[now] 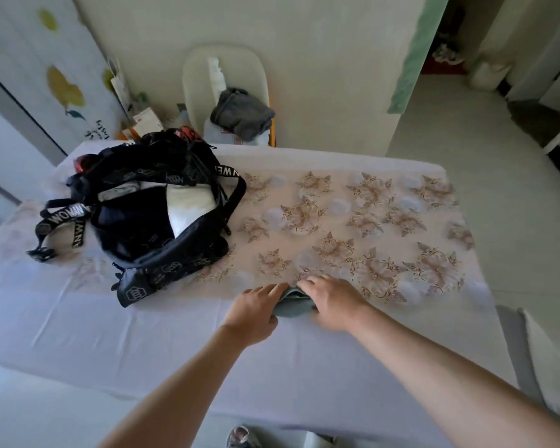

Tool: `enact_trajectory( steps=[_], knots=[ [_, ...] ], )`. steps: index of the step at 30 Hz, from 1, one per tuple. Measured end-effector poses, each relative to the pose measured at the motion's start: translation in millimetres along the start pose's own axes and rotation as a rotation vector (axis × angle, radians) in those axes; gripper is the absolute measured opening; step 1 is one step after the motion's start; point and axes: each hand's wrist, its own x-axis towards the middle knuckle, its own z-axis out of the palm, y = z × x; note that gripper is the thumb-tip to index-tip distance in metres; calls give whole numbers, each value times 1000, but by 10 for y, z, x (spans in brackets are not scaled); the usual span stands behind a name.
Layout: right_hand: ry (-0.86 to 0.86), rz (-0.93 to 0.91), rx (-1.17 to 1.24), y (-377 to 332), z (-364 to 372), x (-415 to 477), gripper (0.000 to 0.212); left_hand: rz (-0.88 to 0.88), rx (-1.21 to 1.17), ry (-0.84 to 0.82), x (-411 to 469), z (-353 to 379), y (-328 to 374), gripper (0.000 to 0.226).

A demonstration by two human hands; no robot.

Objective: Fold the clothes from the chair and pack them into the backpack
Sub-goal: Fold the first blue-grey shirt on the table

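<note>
A small grey-green folded cloth [291, 306] lies on the table [162, 328] between my two hands. My left hand [254, 313] grips its left side and my right hand [332, 302] grips its right side, so most of the cloth is hidden. The black backpack [152, 218] lies open at the left of the table, with white and dark folded clothes inside. Beyond the table's far edge stands a white chair [227, 76] with a crumpled grey garment [241, 113] on its seat.
The floral tablecloth [353, 221] covers the right half of the table. Backpack straps [62, 221] trail to the left. Boxes and papers [143, 121] sit by the wall behind the backpack. A doorway opens at the far right.
</note>
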Motion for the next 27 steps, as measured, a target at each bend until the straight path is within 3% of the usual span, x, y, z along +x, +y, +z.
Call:
enact_trajectory(
  steps=[6, 15, 21, 24, 27],
  knots=[
    [172, -79, 53, -464, -583, 610, 50, -113, -137, 107, -179, -826, -525, 70],
    [352, -196, 101, -1470, -1228, 1983, 59, -165, -217, 401, -447, -1699, -2114, 52],
    [305, -120, 159, -2058, -1454, 2879, 60, -252, -320, 399, -410, -1933, -3101, 46],
    [119, 9, 157, -2187, -1316, 3139, 62, -279, -384, 300, -297, -1813, -3428, 45],
    [61, 86, -125, -2297, -1202, 3294, 58, -282, -450, 241, -210, -1645, -3600, 44]
  ],
)
